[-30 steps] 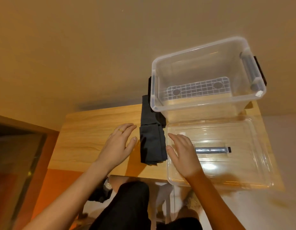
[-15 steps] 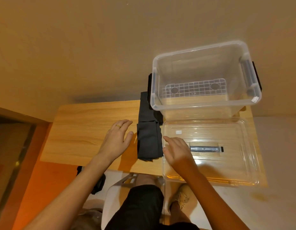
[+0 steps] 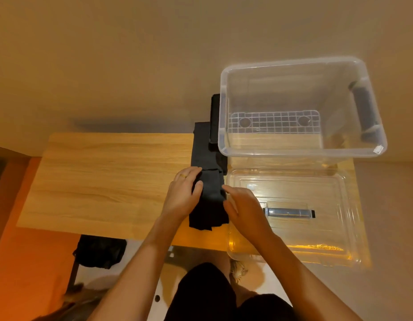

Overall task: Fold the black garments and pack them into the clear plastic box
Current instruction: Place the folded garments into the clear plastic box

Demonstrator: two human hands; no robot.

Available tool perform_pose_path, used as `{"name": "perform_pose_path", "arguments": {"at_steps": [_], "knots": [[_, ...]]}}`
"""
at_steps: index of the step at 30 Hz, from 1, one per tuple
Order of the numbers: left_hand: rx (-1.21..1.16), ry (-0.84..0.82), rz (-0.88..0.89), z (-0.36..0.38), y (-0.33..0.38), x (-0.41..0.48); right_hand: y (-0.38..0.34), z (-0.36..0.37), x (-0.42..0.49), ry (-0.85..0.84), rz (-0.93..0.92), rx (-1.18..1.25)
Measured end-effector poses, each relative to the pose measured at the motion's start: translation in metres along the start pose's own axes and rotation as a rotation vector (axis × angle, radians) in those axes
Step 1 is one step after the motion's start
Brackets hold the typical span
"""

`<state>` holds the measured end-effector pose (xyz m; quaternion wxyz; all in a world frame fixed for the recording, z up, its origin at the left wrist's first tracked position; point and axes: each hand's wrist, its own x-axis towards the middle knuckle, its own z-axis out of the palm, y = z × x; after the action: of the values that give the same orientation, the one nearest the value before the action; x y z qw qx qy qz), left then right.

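Head view down onto black garment (image 3: 210,198) lying on table (image 3: 108,181) beside lid (image 3: 316,239), near empty box (image 3: 302,154). Looks soft, light, floppy; best taken at both side edges. Pinched at left edge by left hand (image 3: 183,193), thumb on top; right hand (image 3: 245,209) curled at right edge, grip unclear.

Folded black garment (image 3: 210,193) — beside open clear box (image 3: 293,155)

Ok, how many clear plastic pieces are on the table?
2. The clear plastic box stands far right on the table; the lid lies flat before it, by the right hand. No others visible.
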<state>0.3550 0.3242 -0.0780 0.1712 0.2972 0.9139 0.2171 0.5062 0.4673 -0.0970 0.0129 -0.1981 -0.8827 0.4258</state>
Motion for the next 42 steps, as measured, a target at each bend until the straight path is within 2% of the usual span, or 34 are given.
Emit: {"name": "perform_pose_path", "arguments": {"at_steps": [4,7,10,14,22,28,37,42], "knots": [[-0.016,0.062,0.031,0.012,-0.019,0.016,-0.005,0.01,0.011,0.042,0.108,0.191],[-0.04,0.102,0.018,0.019,-0.033,0.028,0.0,0.018,0.02,0.07,0.08,0.153],[-0.08,0.061,0.029,0.024,-0.041,0.027,0.001,0.023,0.022,0.038,0.156,0.148],[-0.052,-0.035,0.166,0.028,-0.046,0.027,-0.002,0.04,0.009,0.022,0.276,0.13],[0.008,-0.04,0.251,0.03,-0.051,0.03,-0.004,0.064,-0.002,0.0,0.395,0.201],[-0.014,-0.125,0.178,0.033,-0.049,0.029,-0.012,0.07,-0.003,0.05,0.399,0.328],[-0.006,-0.135,0.086,0.029,-0.047,0.028,0.002,0.069,-0.006,0.175,0.437,0.613],[-0.057,-0.129,0.008,0.03,-0.052,0.014,0.014,0.052,0.003,0.279,0.439,0.579]]}}
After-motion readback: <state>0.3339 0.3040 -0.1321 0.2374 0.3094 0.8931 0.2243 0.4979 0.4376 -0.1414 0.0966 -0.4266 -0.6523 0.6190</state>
